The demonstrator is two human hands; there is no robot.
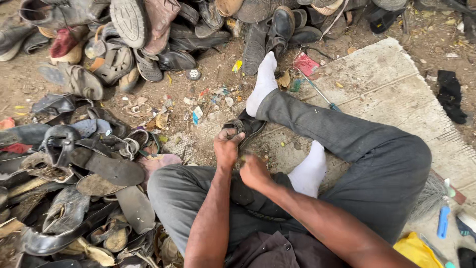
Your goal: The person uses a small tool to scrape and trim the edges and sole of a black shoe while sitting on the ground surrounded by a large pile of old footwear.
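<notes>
A worn black sandal [244,127] lies flat on the dirty ground, strap up.

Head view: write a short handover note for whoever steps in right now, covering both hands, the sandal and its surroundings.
Left hand: grip closed on the dark sandal, which lies on the ground by the white-socked foot.
Right hand: closed beside it; whether it holds anything cannot be told.
Around: heaps of worn shoes to the left and ahead, a screwdriver on the concrete slab.
Done or left: not readable from this frame.
</notes>
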